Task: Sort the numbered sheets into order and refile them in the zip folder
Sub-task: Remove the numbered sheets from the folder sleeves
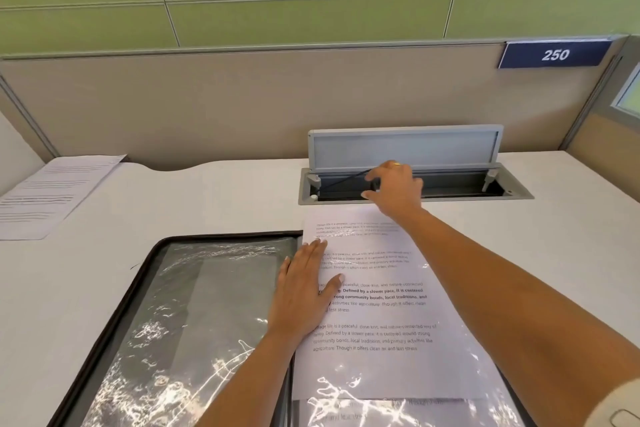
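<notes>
White printed sheet [381,319] lay on the right half of the open zip folder [214,305], its long axis running straight away from the person. The left hand [301,291] pressed flat, fingers straight, on its near-left edge by the spine. The right hand [394,191] reached the sheet's far end, fingers curled; whether they pinched that edge I couldn't tell. Another sheet [52,194] lay well apart on the desk [207,198].

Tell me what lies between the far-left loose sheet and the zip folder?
Only bare desk separates the loose sheet from the zip folder, in the head view.
</notes>
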`<act>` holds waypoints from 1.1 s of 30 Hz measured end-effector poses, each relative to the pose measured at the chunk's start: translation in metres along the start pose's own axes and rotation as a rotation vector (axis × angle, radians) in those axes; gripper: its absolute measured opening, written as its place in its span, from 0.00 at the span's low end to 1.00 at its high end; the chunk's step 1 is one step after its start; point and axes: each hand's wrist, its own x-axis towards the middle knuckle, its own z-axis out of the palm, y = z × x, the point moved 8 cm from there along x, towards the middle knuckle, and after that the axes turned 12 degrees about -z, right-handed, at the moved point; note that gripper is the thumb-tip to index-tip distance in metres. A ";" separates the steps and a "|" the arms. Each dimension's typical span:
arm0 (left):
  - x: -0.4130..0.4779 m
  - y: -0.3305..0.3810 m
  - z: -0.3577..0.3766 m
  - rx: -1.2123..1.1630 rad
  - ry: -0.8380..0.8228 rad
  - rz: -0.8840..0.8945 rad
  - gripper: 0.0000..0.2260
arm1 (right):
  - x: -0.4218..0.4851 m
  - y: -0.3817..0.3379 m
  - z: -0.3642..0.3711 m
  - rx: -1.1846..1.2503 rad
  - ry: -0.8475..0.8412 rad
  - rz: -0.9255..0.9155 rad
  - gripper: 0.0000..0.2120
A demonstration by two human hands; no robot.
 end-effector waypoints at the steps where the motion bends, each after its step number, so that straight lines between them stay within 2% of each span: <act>1: 0.000 0.000 0.000 0.003 0.000 -0.002 0.29 | -0.003 0.013 -0.002 0.028 0.002 0.081 0.21; 4: 0.000 0.001 -0.001 0.009 0.003 -0.002 0.28 | -0.017 0.057 0.005 0.188 -0.102 0.346 0.29; 7: -0.001 0.002 -0.002 0.013 -0.005 -0.008 0.28 | -0.035 0.072 0.022 0.320 -0.303 0.456 0.29; 10: 0.000 0.002 -0.001 0.012 -0.021 -0.009 0.32 | -0.046 0.079 0.031 0.418 -0.284 0.533 0.25; 13: -0.002 0.002 -0.002 -0.055 -0.041 -0.005 0.32 | -0.051 0.081 0.037 0.527 -0.252 0.622 0.28; 17: 0.014 -0.006 -0.014 -0.334 -0.019 -0.137 0.25 | -0.043 0.078 0.031 0.430 -0.234 0.568 0.28; 19: 0.033 -0.012 -0.021 -0.441 -0.034 -0.262 0.24 | -0.036 0.080 0.028 0.486 -0.167 0.546 0.26; 22: 0.063 -0.018 -0.025 -0.453 -0.132 -0.417 0.26 | -0.028 0.081 0.022 0.608 -0.056 0.510 0.21; 25: 0.082 -0.012 -0.022 -0.411 -0.215 -0.466 0.25 | -0.016 0.078 0.010 0.749 0.097 0.464 0.16; 29: 0.101 -0.013 -0.025 -0.529 -0.157 -0.548 0.23 | -0.002 0.067 -0.009 0.892 0.291 0.380 0.07; 31: 0.107 -0.018 -0.027 -0.661 -0.096 -0.596 0.25 | 0.002 0.066 -0.008 0.939 0.276 0.374 0.09; 33: 0.113 -0.024 -0.032 -0.747 -0.033 -0.633 0.26 | 0.000 0.068 0.006 0.971 0.109 0.408 0.14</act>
